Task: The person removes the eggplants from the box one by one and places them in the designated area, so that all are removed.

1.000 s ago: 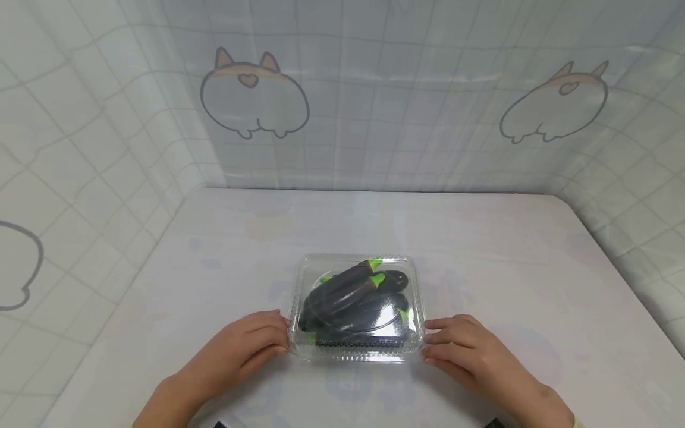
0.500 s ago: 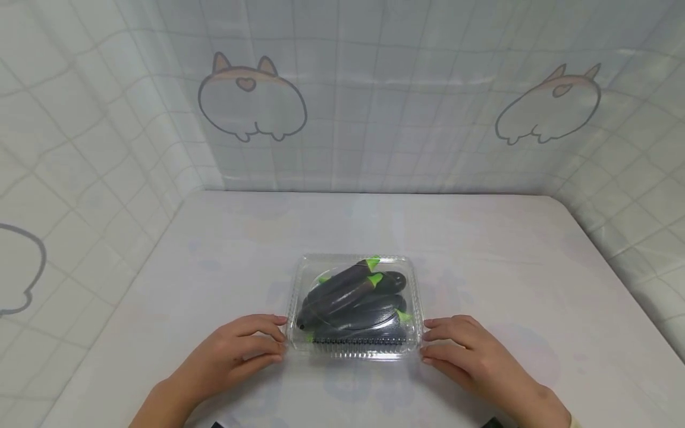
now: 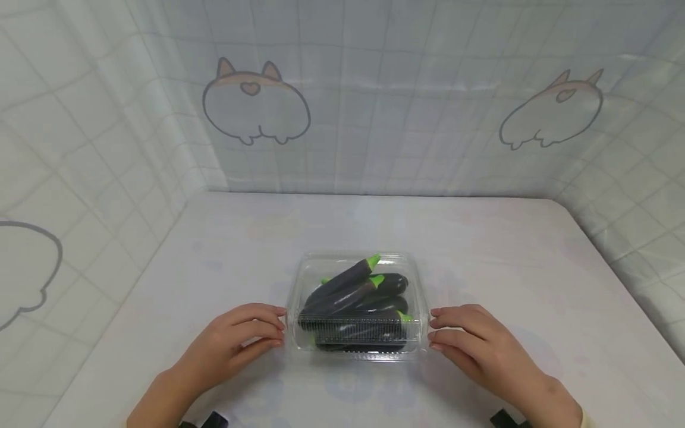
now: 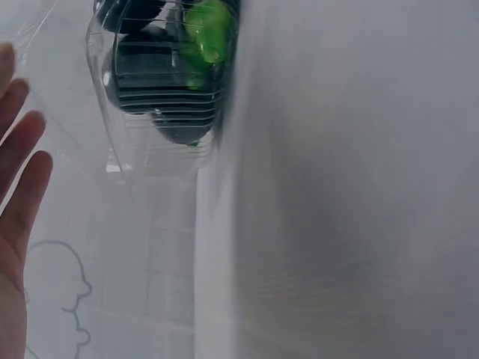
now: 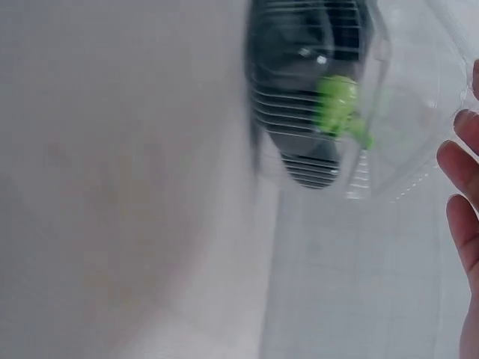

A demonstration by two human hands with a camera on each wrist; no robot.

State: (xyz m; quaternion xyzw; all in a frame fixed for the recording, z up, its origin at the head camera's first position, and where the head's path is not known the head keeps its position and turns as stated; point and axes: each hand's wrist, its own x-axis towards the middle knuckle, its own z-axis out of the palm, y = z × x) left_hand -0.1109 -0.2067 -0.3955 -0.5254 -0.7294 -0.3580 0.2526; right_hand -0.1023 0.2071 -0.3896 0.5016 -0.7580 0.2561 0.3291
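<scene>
Could let the part-raised clear lid point(image 5: 419, 120) slip and drop onto the eggplants point(image 3: 342, 300) — boxed in the plastic container point(image 3: 374, 356) on the table point(image 3: 241, 238) — if pressing unevenly with left hand point(image 3: 234, 340) and right hand point(image 3: 478, 340), both spread-fingered at its sides, not visibly pinching.

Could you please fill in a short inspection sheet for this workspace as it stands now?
Surface: pale table with faint blotchy markings.
Job's things: clear plastic container holding several dark, green-topped eggplants; its lid appears raised at an angle.
Clutter: nothing seen, apart from a partly visible black piece by each wrist.
Hands: left hand and right hand at opposite sides of the container, fingers extended; contact cannot be confirmed.
Cables: nothing seen.
Surroundings: whitish grid-patterned sheeting with cartoon animal outlines.
</scene>
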